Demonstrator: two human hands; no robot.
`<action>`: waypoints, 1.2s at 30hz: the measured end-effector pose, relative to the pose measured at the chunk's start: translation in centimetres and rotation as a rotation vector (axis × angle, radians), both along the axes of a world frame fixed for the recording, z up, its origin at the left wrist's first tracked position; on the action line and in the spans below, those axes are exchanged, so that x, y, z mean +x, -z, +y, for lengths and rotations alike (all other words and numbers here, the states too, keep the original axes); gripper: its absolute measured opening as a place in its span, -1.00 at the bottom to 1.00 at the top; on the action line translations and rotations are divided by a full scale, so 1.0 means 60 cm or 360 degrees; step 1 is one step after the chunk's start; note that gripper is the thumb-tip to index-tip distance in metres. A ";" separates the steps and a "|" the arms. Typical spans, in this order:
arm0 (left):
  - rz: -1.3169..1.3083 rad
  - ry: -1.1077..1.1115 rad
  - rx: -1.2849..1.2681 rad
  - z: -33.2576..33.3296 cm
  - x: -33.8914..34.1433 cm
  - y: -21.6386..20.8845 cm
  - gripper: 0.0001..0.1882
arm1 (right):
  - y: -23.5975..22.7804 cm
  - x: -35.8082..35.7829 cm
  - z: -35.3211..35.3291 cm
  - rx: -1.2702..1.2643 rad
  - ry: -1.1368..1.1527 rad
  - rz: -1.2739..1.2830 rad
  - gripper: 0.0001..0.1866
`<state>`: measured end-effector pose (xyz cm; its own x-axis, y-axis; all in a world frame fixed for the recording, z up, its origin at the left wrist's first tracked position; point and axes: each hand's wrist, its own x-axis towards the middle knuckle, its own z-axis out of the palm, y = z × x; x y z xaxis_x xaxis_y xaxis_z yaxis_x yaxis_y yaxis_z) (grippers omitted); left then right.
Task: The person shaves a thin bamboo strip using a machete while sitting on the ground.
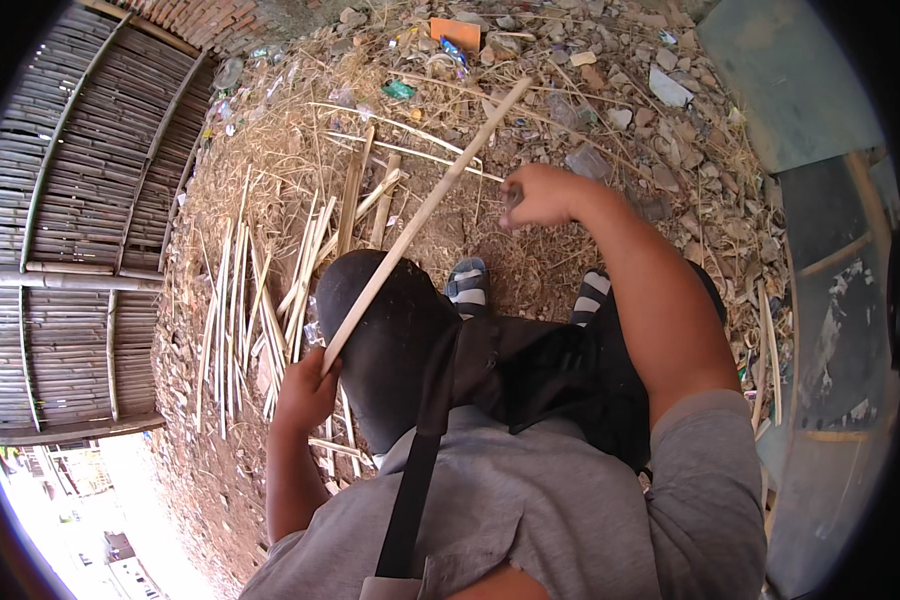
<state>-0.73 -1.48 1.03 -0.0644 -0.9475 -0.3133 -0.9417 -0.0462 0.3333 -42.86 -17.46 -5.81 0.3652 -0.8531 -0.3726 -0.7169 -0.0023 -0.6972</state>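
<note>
A long, pale split-bamboo strip slants up and to the right across my left knee, its far end above the littered ground. My left hand is closed round its near end, beside my left thigh. To the right of the strip, my right hand is raised with curled fingers, apart from the strip. A thin pale stick reaches toward these fingers; whether they grip it cannot be made out. Several cut bamboo strips lie on the ground left of my knee, with thicker split pieces beyond it.
My sandalled feet stand on bare earth. Stones, dry grass and litter cover the ground ahead, with a green plastic scrap and an orange piece. A bamboo-slat wall stands left; dark and greenish panels line the right.
</note>
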 end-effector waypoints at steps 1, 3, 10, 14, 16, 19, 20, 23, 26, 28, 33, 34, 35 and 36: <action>-0.0044 -0.0006 -0.0039 0.000 -0.001 -0.001 -0.76 | -0.006 -0.008 -0.001 0.0069 0.0153 -0.0021 -0.46; -0.0097 0.0027 -0.0058 -0.001 -0.007 -0.012 -0.76 | -0.020 -0.021 -0.004 0.0207 0.0468 -0.0066 -0.41; 0.0170 -0.0034 0.0215 -0.008 0.004 -0.022 -0.73 | -0.055 0.092 0.060 -0.0294 -0.0507 0.0226 -0.43; 0.0359 -0.0037 0.0287 -0.017 0.021 -0.004 -0.74 | 0.000 0.009 0.008 -0.0090 -0.0075 0.0008 -0.34; 0.0280 -0.0100 0.0341 -0.016 0.008 -0.019 -0.73 | -0.020 -0.011 -0.001 0.0127 0.0200 -0.0003 -0.30; 0.0206 -0.0077 0.0263 -0.011 0.006 -0.021 -0.75 | -0.007 0.004 0.007 -0.0157 0.0132 0.0076 -0.38; 0.0209 -0.0064 0.0241 -0.010 0.004 -0.019 -0.76 | -0.015 0.029 0.015 -0.0149 -0.0007 0.0110 -0.41; 0.0171 -0.0056 0.0243 -0.007 0.000 -0.026 -0.75 | -0.050 0.088 0.050 -0.0206 -0.0374 0.0241 -0.44; 0.0080 -0.0042 0.0313 -0.012 0.003 -0.023 -0.75 | -0.042 0.058 0.033 -0.0140 -0.0316 0.0221 -0.42; 0.0207 -0.0062 0.0260 -0.010 -0.001 -0.020 -0.76 | -0.010 0.006 0.011 -0.0153 -0.0005 0.0174 -0.41; 0.0213 -0.0053 0.0269 -0.015 0.007 -0.022 -0.75 | -0.007 0.003 0.005 -0.0244 0.0179 0.0124 -0.42; 0.0261 -0.0052 0.0290 -0.016 0.014 -0.018 -0.76 | -0.017 0.026 0.012 -0.0154 0.0027 0.0132 -0.45; 0.0236 -0.0045 0.0308 -0.015 0.013 -0.018 -0.75 | -0.027 0.053 0.025 -0.0181 -0.0140 0.0168 -0.47; 0.0203 -0.0038 0.0328 -0.015 0.010 -0.021 -0.74 | -0.035 0.080 0.043 -0.0206 -0.0305 0.0195 -0.48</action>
<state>-0.14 -2.38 2.32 -0.0944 -0.8659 -0.4912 -0.8905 -0.1472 0.4306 -38.07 -14.88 -3.74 0.4838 -0.8161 -0.3163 -0.7738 -0.2299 -0.5903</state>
